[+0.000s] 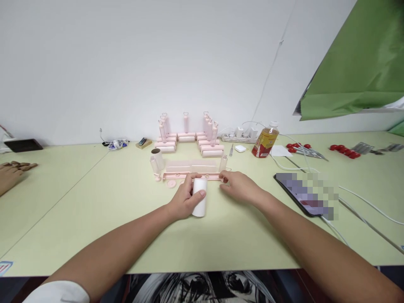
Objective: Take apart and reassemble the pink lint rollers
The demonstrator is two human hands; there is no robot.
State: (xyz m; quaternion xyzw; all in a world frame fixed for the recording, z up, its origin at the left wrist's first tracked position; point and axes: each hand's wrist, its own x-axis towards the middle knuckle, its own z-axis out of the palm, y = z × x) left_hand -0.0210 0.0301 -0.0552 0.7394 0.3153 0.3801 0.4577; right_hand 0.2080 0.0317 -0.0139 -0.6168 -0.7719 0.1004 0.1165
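Note:
My left hand (186,198) is wrapped around a white roll (199,200), held nearly upright over the table. My right hand (241,186) has its thumb and fingertips curled together at the right end of a long pink holder (211,176); whatever they pinch is too small to make out. Behind the holder lie pale pink translucent covers (203,166). A small pink bottle-like part (223,163) stands near my right fingertips, and another (154,165) stands at the left, beside a hollow cardboard tube (157,158). A round pink cap (171,184) lies left of the white roll.
Several pink rollers (212,150) with upright handles (186,123) line the wall side. To the right are a drink bottle (265,141), a power strip (239,136), a phone (303,195) and loose cables. Another person's hand (9,176) rests at the far left.

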